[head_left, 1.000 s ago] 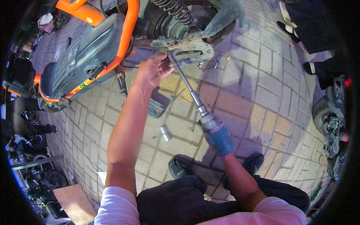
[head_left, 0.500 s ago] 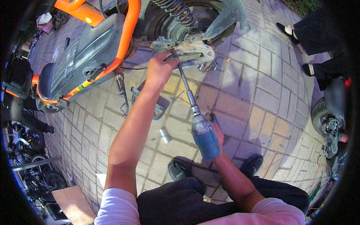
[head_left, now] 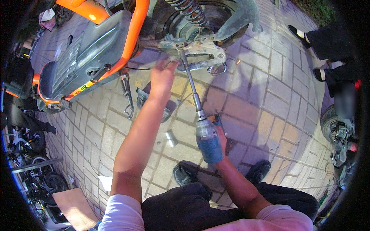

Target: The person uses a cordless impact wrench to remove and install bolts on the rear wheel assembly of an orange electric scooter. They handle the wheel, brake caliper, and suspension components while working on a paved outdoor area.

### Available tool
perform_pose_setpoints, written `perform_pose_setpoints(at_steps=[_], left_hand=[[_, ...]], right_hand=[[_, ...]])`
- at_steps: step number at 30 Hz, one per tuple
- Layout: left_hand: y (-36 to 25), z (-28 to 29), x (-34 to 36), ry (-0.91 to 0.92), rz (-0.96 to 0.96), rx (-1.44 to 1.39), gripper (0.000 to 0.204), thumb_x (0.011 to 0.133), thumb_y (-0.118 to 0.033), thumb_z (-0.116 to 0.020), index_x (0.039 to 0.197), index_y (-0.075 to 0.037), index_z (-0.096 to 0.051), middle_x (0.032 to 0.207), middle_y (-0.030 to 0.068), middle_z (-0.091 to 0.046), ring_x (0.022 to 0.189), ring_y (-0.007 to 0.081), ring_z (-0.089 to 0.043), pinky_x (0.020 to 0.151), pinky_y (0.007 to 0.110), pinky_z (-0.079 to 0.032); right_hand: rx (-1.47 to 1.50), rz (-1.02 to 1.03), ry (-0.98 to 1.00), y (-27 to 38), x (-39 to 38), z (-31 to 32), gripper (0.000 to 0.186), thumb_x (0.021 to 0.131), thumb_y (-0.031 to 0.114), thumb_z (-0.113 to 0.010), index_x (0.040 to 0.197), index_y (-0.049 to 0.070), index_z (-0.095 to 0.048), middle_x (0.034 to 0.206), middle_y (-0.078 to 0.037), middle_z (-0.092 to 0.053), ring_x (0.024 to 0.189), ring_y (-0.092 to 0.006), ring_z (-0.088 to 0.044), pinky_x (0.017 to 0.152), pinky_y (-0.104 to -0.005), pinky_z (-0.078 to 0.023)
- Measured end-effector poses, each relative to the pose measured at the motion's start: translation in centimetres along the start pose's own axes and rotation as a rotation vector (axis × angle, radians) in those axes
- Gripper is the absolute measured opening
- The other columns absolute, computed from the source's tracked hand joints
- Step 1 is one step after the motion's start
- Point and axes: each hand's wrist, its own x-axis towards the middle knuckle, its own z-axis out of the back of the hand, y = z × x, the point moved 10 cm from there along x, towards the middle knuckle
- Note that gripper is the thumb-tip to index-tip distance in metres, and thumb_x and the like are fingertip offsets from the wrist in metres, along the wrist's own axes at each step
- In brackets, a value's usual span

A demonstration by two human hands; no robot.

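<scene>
My right hand (head_left: pixel 221 140) grips a blue-and-silver impact wrench (head_left: pixel 207 142). A long extension bar (head_left: pixel 192 82) runs from it up to a pale metal bracket (head_left: pixel 211 55) below the coil shock (head_left: pixel 189 11) and rear wheel of an orange-and-black scooter (head_left: pixel 88 46). My left hand (head_left: pixel 163 77) is just left of the bar's far end, under the bracket, fingers curled and slightly blurred; whatever they hold is unclear. On the paving below lie a silver cylinder (head_left: pixel 171 138) and a dark tray-like part (head_left: pixel 148 102), partly behind my left arm.
A chrome oval part (head_left: pixel 217 69) lies near the bracket. Two people in dark trousers (head_left: pixel 327 42) are at the upper right. A partly dismantled vehicle (head_left: pixel 339 134) stands at right, several bikes (head_left: pixel 34 161) at left. A board (head_left: pixel 75 208) lies lower left.
The wrench in my right hand has swung left, so the bar points more steeply up the picture. My left hand has shifted slightly right, still beside the bar's tip.
</scene>
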Motion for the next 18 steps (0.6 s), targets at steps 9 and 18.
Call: perform_pose_setpoints(at_steps=[9,18], left_hand=[[2.7,-1.5,0.7,0.16,0.133,-0.137,0.012,0.087,-0.012,-0.059,0.09,-0.001,-0.056,0.082,0.0062,-0.06,0.071,0.0153,-0.057,0.067,0.031,-0.05],[2.1,-1.6,0.4,0.135,0.09,-0.091,0.012,0.087,-0.012,-0.059,0.089,0.0,-0.058,0.078,0.0058,-0.06,0.067,0.0146,-0.056,0.066,0.03,-0.049]], right_hand=[[0.108,0.024,0.101,-0.4,0.2,-0.2,0.034,0.095,0.031,-0.037,0.104,0.004,-0.055,0.094,-0.01,-0.061,0.083,-0.022,-0.06,0.076,-0.0369,-0.05],[-0.266,0.218,0.106,-1.5,-0.5,-0.8,0.044,0.094,0.038,-0.035,0.116,0.002,-0.05,0.102,-0.013,-0.059,0.09,-0.0254,-0.059,0.081,-0.0418,-0.048]])
